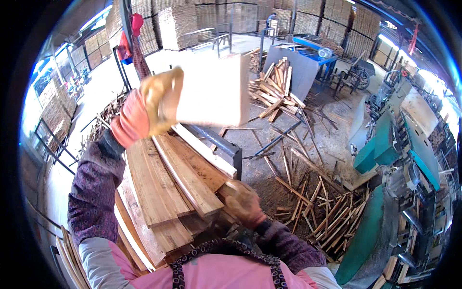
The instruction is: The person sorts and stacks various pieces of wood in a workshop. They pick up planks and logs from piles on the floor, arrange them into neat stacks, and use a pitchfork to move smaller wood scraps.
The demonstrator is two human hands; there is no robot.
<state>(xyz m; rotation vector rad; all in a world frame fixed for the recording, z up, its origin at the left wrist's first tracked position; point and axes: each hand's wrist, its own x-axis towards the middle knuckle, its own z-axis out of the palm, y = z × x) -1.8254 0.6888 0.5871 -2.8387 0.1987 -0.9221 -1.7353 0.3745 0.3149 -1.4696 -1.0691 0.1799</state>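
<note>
My left hand [161, 103], in a yellow and orange work glove, is raised at the left and closed on the edge of a short, wide wooden board [216, 94]. Strong light bleaches the board almost white. Below it lies a stack of sawn planks [154, 188], with ends pointing toward me. My right hand [243, 202], gloved too and a little blurred, is lower, at the stack's right side. Its fingers curl against the near end of a brown plank [204, 168]; the fingertips are partly hidden. A pale narrow plank [207, 151] lies along that side.
A dark metal beam [219, 144] ends beside the stack. Offcuts [332, 216] litter the floor at right, with another heap [276, 91] farther off. Green machinery [385, 139] stands on the right. Tall timber stacks [231, 19] line the back, where a person [272, 19] is visible.
</note>
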